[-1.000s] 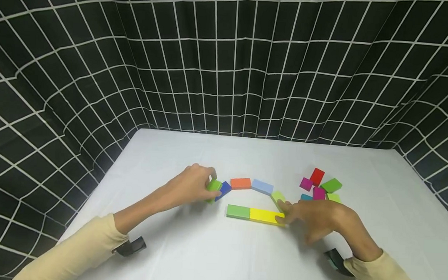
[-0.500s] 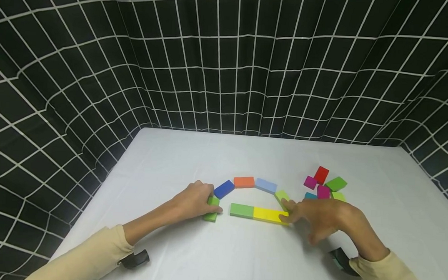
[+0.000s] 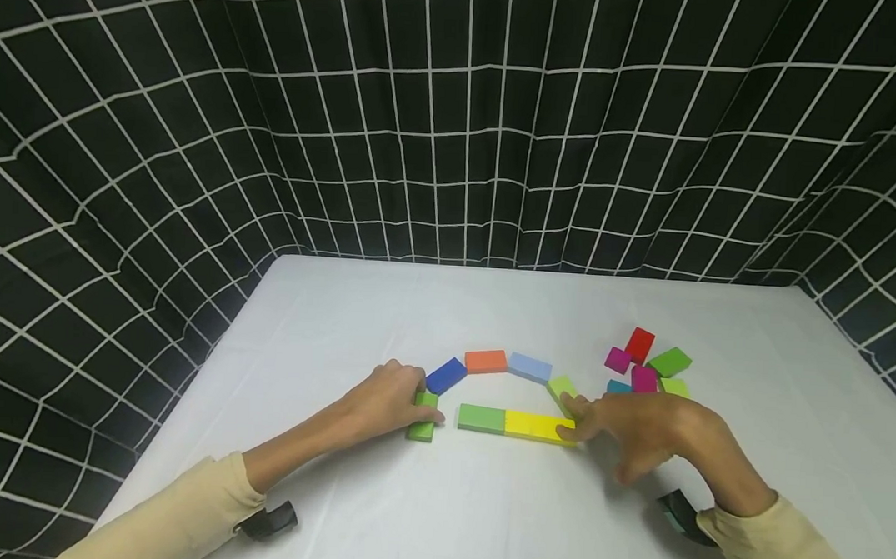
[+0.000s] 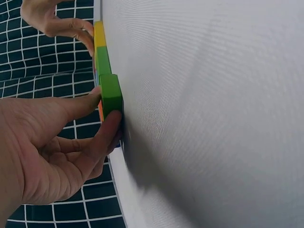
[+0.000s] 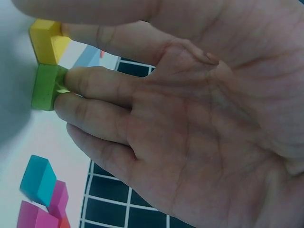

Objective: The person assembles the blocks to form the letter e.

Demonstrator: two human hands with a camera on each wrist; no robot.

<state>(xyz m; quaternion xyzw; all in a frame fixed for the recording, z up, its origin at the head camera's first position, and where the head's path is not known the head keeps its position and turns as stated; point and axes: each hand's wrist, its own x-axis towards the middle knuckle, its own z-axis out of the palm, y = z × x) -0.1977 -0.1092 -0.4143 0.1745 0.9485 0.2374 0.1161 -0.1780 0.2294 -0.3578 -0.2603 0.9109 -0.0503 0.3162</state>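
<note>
My left hand (image 3: 386, 400) pinches a green block (image 3: 422, 431) between thumb and fingers, low at the table, near the lower end of a dark blue block (image 3: 446, 375). An orange block (image 3: 485, 362), a light blue block (image 3: 530, 367) and a lime block (image 3: 559, 388) continue from it in an arc. Below the arc, a light green block (image 3: 481, 418) and a yellow block (image 3: 535, 427) lie end to end. With extended fingers my right hand (image 3: 632, 429) touches the yellow and lime blocks; the right wrist view shows these fingertips against both.
To the right lies a loose group of blocks, among them a red block (image 3: 640, 345), a green block (image 3: 670, 361), a magenta block (image 3: 644, 379) and a teal block (image 3: 618, 387). Behind the white table (image 3: 342, 308) hangs a dark gridded curtain (image 3: 492, 131).
My left hand has brought the green block towards me, from beside the dark blue block's left end to below it. The right hand stays at the yellow and lime blocks.
</note>
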